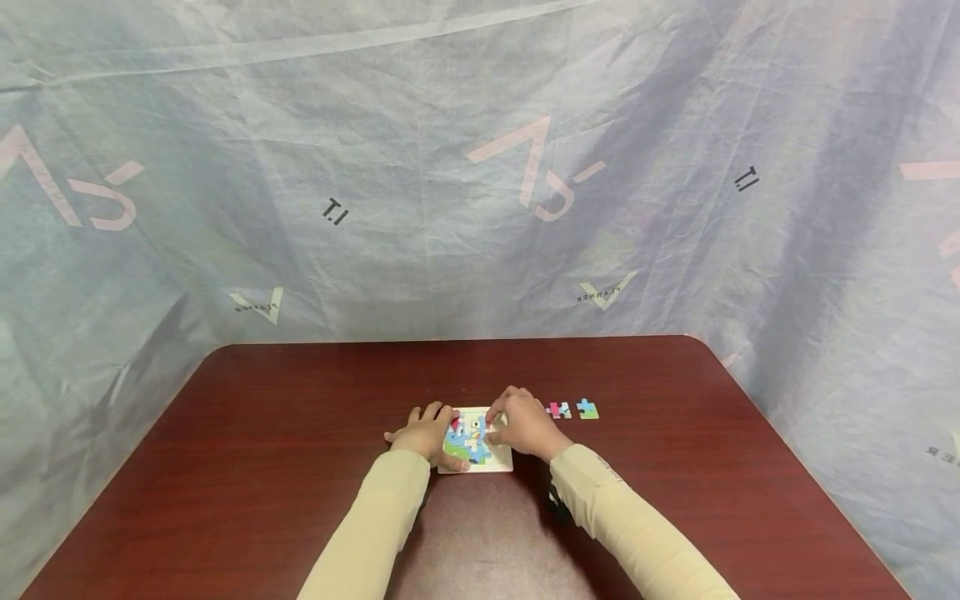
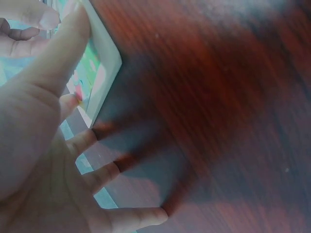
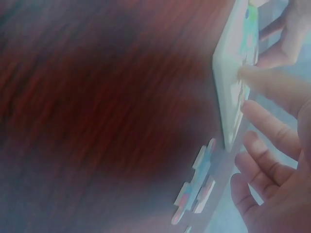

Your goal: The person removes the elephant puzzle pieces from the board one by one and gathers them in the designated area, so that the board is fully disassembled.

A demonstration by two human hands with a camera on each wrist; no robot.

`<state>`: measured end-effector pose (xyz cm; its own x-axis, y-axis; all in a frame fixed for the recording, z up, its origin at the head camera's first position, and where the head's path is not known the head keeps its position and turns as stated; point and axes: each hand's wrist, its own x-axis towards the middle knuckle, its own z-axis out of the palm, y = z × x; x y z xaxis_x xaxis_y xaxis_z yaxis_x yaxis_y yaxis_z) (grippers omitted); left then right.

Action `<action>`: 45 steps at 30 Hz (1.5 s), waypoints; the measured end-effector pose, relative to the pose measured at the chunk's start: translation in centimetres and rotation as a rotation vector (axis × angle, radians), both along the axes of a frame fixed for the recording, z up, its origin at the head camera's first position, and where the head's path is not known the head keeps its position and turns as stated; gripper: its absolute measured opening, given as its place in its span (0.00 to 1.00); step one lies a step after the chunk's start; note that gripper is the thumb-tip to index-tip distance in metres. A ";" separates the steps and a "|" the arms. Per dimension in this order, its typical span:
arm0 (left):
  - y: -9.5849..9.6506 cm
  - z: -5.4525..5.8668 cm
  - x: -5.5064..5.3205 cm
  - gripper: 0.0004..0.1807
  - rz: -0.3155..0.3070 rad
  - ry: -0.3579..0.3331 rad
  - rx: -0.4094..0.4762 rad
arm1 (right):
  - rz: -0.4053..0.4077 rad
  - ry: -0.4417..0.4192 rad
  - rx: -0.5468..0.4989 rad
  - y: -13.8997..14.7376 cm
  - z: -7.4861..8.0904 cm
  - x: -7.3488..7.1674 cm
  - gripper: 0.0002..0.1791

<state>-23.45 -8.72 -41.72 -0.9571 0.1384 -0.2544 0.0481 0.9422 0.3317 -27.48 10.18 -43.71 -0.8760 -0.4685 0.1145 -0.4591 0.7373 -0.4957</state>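
Observation:
A small pale puzzle tray [image 1: 502, 463] lies on the table, its left part filled with joined jigsaw pieces [image 1: 471, 446] of a blue cartoon figure on green. My left hand [image 1: 425, 435] rests at the tray's left side, thumb along the near rim and the other fingers spread, several of them touching the tabletop. Over the tray's right half, my right hand [image 1: 527, 425] has thumb and index finger down on a puzzle piece [image 1: 497, 423], largely covered by the fingers. In the right wrist view those fingertips [image 3: 249, 108] meet the tray's surface, while the remaining fingers curl loosely.
Right of the tray lie loose puzzle pieces: a pink and white one [image 1: 559, 410] close by my right hand, and a blue and green one [image 1: 587, 409] farther right. The dark red wooden table [image 1: 300, 433] stands against a hanging grey cloth [image 1: 420, 250].

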 end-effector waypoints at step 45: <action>0.0 0.7 0.4 0.46 -0.002 -0.006 0.007 | -0.024 0.018 0.012 1.0 0.6 -0.2 0.10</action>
<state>-23.08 -8.73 -41.03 -0.9552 0.1420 -0.2595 0.0477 0.9397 0.3386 -27.69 11.19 -43.09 -0.8851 -0.4485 0.1244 -0.4494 0.7543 -0.4786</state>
